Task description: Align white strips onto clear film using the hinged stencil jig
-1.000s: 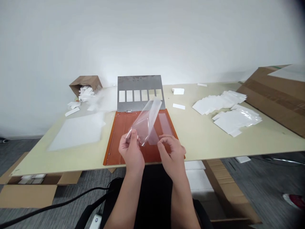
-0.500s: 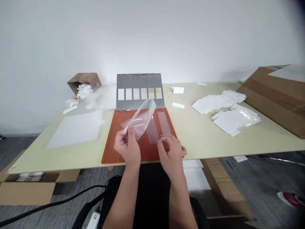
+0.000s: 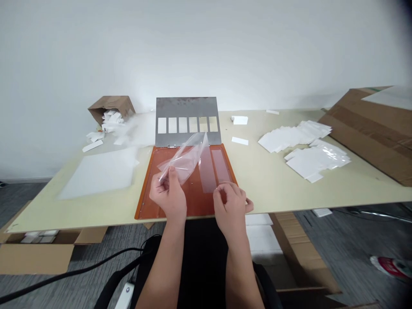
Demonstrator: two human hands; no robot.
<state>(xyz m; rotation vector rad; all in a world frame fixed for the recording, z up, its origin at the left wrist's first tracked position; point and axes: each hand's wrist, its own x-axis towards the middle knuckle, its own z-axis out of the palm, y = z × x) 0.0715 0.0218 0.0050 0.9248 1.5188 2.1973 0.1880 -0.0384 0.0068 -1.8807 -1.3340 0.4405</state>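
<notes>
My left hand (image 3: 169, 196) is closed on a bent sheet of clear plastic film (image 3: 189, 155), pinched between thumb and fingers. The film rises up and to the right over an orange board (image 3: 199, 207). Low at the board's right side, my right hand (image 3: 230, 205) has thumb and forefinger pressed together; I cannot make out what is between them. Beneath it and beyond, pale translucent strips (image 3: 207, 174) lie on the board. Joined to the board's far edge is a grey metal plate (image 3: 186, 108) with several rectangular openings.
Left of the board lies a translucent sheet (image 3: 99, 174), with a small cardboard box (image 3: 111, 102) of white scraps behind. White flat packets (image 3: 296, 136) spread out at right, near a large cardboard box (image 3: 370, 128). Open cartons (image 3: 38, 257) stand below the table (image 3: 273, 189).
My left hand has shifted slightly left with the film, which now looks flatter and more stretched out. My right hand keeps its pinch in nearly the same place. The view has moved slightly.
</notes>
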